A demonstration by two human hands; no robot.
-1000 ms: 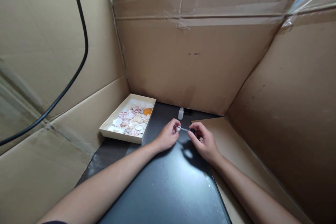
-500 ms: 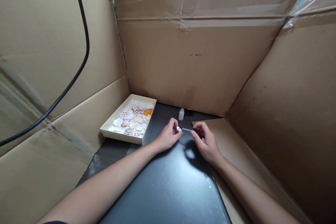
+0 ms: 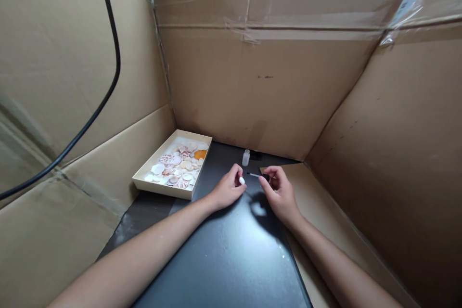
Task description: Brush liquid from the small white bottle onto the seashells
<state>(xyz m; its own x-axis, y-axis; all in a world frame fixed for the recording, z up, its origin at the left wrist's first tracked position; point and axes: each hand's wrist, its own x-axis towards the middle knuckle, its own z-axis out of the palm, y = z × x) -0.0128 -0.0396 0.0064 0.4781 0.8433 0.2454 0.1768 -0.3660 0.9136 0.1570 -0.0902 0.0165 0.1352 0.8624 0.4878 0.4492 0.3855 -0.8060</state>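
Between the thumb and fingers of my left hand (image 3: 228, 187) is a small white shell (image 3: 241, 180), held above the dark table. My right hand (image 3: 280, 192) is closed around the black cap of a thin applicator brush (image 3: 254, 174). Its pale stem points left, and the dark tip stops a short gap away from the shell. Beyond both hands, a small frosted bottle (image 3: 246, 159) stands upright with its neck uncapped. Left of my left hand sits a shallow cream box (image 3: 162, 188) holding several seashells (image 3: 180, 166), white, striped and one orange.
Cardboard walls (image 3: 234, 96) enclose the table (image 3: 216, 260) at the back and both sides. A flat cardboard piece (image 3: 317, 211) lies under my right forearm. A black cable (image 3: 116, 53) hangs down at the left.
The brush tip has come away from the shell, leaving a gap. The shell has turned in my left fingers and shows more of its white face. The view has shifted slightly.
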